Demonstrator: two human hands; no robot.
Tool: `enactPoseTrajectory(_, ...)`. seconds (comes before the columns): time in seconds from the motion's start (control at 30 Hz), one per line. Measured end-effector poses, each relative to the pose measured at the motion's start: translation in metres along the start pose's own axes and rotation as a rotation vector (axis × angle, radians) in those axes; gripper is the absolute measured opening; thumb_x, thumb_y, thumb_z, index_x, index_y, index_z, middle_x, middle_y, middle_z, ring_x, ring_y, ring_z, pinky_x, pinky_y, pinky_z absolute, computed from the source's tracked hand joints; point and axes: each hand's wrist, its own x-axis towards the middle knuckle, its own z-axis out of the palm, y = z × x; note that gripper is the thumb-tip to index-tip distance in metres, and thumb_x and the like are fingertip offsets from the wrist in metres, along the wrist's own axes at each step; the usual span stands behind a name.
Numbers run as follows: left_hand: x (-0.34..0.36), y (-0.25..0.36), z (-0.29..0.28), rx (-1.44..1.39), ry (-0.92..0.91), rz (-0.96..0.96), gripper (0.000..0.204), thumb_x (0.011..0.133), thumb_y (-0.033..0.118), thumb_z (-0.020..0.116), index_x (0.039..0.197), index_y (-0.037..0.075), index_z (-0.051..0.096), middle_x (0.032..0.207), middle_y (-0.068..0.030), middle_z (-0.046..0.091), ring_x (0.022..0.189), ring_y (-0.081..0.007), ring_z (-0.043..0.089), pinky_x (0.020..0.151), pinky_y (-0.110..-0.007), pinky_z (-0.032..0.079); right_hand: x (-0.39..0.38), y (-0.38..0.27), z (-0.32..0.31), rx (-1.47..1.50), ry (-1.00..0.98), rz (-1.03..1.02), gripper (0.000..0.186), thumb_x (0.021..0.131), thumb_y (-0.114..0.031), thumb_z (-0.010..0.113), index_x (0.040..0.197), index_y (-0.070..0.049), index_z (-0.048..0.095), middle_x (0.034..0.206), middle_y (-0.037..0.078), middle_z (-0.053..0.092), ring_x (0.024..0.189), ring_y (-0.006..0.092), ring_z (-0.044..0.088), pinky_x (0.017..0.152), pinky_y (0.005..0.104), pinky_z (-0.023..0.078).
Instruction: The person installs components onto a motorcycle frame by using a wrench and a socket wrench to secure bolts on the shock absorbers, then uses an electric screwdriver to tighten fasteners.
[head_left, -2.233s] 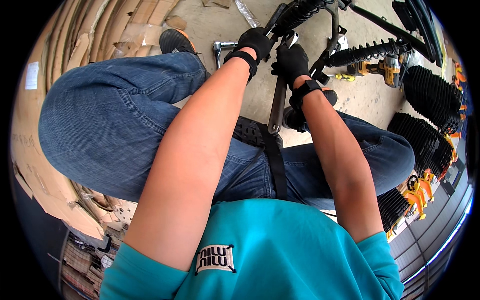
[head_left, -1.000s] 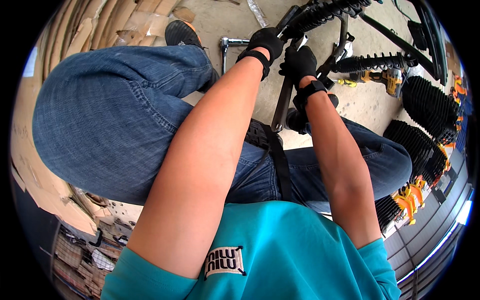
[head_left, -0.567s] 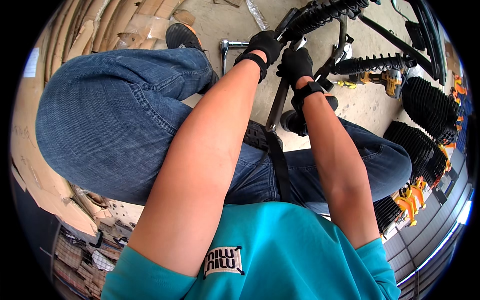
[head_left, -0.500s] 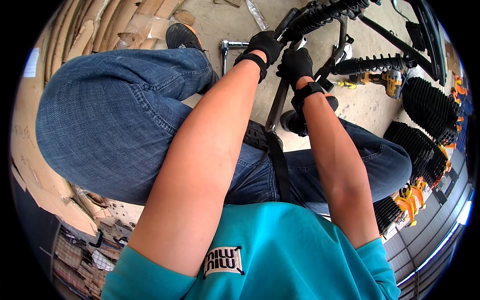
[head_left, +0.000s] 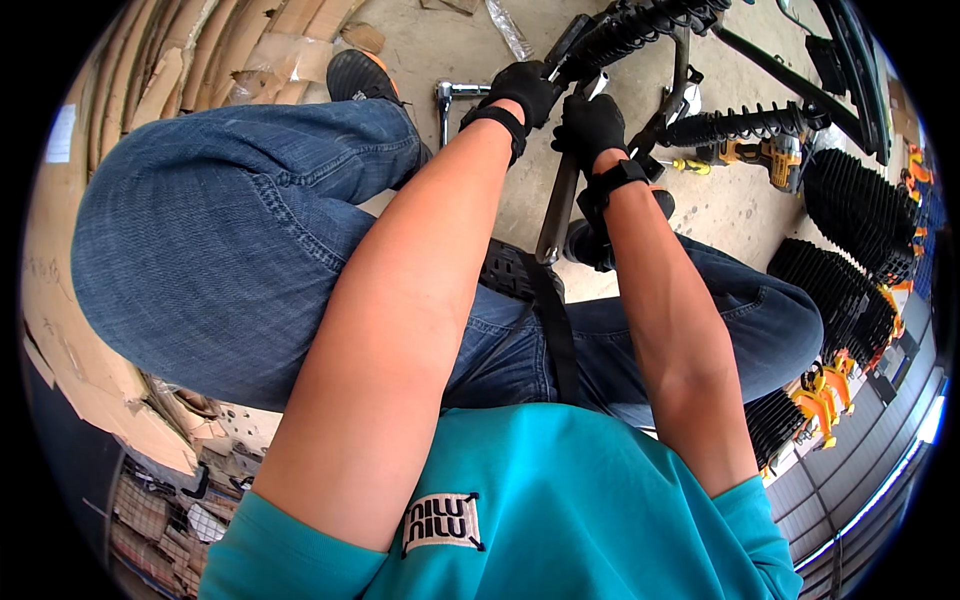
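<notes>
My left hand (head_left: 524,92), in a black glove, is closed at the lower end of a black coil-spring shock absorber (head_left: 612,42). A small silver piece shows by its fingers; what it grips is mostly hidden. Just to the right, my right hand (head_left: 590,126), also gloved, is closed around a tool with a silver end (head_left: 598,84) poking out above the fist. Below that fist a dark metal tube (head_left: 557,215) slants down between my legs; I cannot tell if the hand touches it. A chrome ratchet wrench (head_left: 446,105) is beside my left hand, partly hidden by it.
A second shock absorber (head_left: 740,126) and black frame tubes (head_left: 790,75) stand at the upper right. A yellow-black power drill (head_left: 782,160) and yellow-handled screwdriver (head_left: 688,167) lie on the concrete. Flattened cardboard (head_left: 150,70) is stacked left; black ribbed parts (head_left: 860,215) line the right.
The view has shifted slightly. Both hands keep nearly the same places and grips, with my left hand a touch further left.
</notes>
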Motion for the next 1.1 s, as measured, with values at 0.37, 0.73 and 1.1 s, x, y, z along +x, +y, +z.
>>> enactPoseTrajectory(0.37,0.018,-0.04,0.011,0.074,-0.047,-0.06,0.044,0.084,0.046,0.054,0.084,0.005,0.071,0.087,-0.0158,0.069,0.083,-0.0303,0.067,0.078,-0.04,0.051,0.008,0.006,0.0,0.126,0.004,0.043,0.026,0.084,-0.017,0.057,0.088,0.008,0.051,0.069,0.014,0.057,0.053,0.0259,0.061,0.045,0.0373,0.053)
enactPoseTrajectory(0.73,0.04,-0.08,0.039,0.086,0.039,0.131,0.028,0.091,0.026,0.049,0.106,0.01,0.067,0.102,-0.014,0.067,0.093,-0.0294,0.063,0.082,-0.037,0.049,0.0,0.009,0.0,0.214,0.028,0.028,0.027,0.085,-0.018,0.053,0.086,0.009,0.052,0.068,0.019,0.06,0.052,0.0289,0.063,0.043,0.0391,0.053)
enactPoseTrajectory(1.1,0.016,-0.061,0.018,0.284,0.009,0.13,0.025,0.089,0.025,0.052,0.1,0.006,0.063,0.099,-0.0188,0.065,0.093,-0.0367,0.061,0.079,-0.041,0.047,-0.012,0.001,-0.006,0.271,0.011,0.031,0.029,0.082,-0.015,0.059,0.093,0.008,0.045,0.077,0.019,0.06,0.057,0.0265,0.063,0.044,0.0372,0.053)
